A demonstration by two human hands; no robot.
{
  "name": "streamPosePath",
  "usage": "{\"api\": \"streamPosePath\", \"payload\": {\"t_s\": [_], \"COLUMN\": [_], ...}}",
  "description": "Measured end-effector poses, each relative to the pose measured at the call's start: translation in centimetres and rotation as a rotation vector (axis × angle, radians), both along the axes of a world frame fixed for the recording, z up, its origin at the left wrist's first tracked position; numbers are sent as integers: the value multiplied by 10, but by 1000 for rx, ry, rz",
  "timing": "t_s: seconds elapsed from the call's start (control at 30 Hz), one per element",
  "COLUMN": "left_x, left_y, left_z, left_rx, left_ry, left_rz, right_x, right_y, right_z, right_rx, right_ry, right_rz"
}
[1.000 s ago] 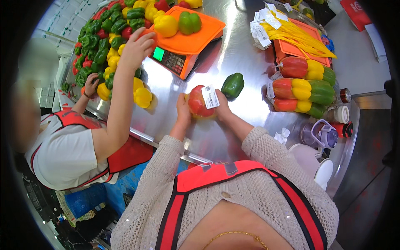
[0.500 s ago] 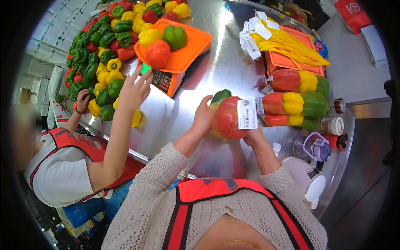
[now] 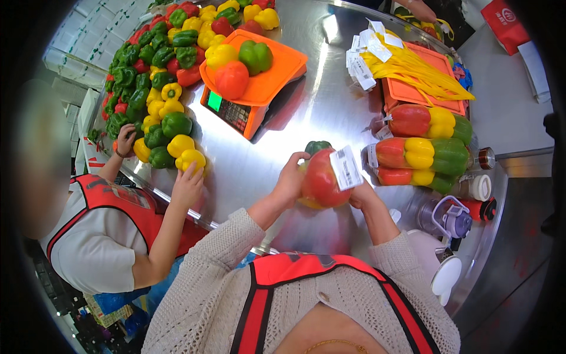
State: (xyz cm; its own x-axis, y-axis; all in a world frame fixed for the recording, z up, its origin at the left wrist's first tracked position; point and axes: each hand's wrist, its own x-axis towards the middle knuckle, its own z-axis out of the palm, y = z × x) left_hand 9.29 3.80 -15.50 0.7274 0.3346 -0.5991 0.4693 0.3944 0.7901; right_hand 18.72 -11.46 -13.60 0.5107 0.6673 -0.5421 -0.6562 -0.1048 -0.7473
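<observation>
A wrapped pack of bell peppers point(image 3: 321, 186) is held up in front of me between both hands. Its red pepper faces me, with green and some yellow showing behind and below. A white printed label point(image 3: 345, 167) hangs at its right front. My left hand point(image 3: 289, 183) is closed round the pack's left side, thumb on top. On the right side my right hand point(image 3: 364, 194) grips it, its fingers partly hidden by the pack and label. Beside them lie several similar packs point(image 3: 420, 154) of red, yellow and green peppers, with white labels.
An orange scale point(image 3: 277, 79) carries three loose peppers. Left of it spreads a pepper pile point(image 3: 141, 82), where a co-worker's hand point(image 3: 187, 187) touches a yellow pepper. Yellow straps point(image 3: 413, 74) lie on an orange tray at far right; a purple-lidded bottle point(image 3: 454, 217) stands nearer.
The co-worker's arm has come down from beside the scale to a yellow pepper at the pile's near edge. The label on my pack has tilted. The whole view has shifted slightly.
</observation>
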Motion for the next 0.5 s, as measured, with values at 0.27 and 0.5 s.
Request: {"api": "streamPosePath", "payload": {"t_s": [0.27, 0.5], "left_x": [-56, -95], "left_y": [-36, -43], "left_z": [-24, -27], "left_rx": [113, 145], "left_ry": [-79, -69], "left_rz": [-57, -92], "right_x": [-69, -107], "right_y": [-49, -61], "right_z": [0, 0], "right_rx": [-24, -57], "right_ry": [-8, -107], "right_rz": [-4, 50]}}
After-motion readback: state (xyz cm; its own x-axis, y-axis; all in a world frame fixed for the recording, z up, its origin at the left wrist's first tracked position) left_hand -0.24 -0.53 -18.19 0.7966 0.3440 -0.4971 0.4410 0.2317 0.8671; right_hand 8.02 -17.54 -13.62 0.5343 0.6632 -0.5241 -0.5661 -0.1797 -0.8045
